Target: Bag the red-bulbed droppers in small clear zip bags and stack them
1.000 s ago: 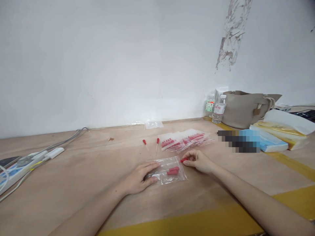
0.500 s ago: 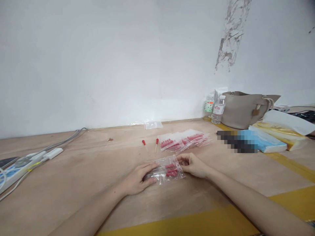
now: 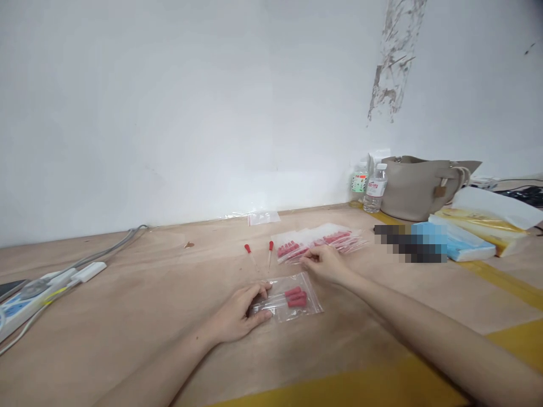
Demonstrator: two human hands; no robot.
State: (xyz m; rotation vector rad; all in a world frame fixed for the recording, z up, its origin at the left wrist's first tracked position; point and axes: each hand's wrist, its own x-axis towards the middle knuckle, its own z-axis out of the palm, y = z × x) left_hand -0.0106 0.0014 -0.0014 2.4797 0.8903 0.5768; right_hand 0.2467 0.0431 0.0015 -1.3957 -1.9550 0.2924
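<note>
A clear zip bag [image 3: 314,305] with several red-bulbed droppers inside lies flat on the table. My left hand [image 3: 240,311] holds it at its left end, thumb on the near side and fingers on the far side. My right hand [image 3: 328,264] is just beyond the bag's far right corner, its thumb and fingertips drawn together, with nothing visible between them. It hovers at the near edge of a pile of filled zip bags [image 3: 288,249], partly covering it. Left of that pile lie two loose droppers, a left one [image 3: 248,249] and a right one [image 3: 270,246].
Against the wall lies a flat plastic bag [image 3: 263,217]. Two bottles, one clear [image 3: 375,189], stand beside a grey handbag [image 3: 418,189] at the back right. A blue-and-white packet [image 3: 456,243] lies in front. A power strip [image 3: 38,294] with cables is at the left.
My right hand has let go of the bag's right edge and moved away toward the pile. The bag lies flatter, its red bulbs showing more plainly. My left hand stays on it.
</note>
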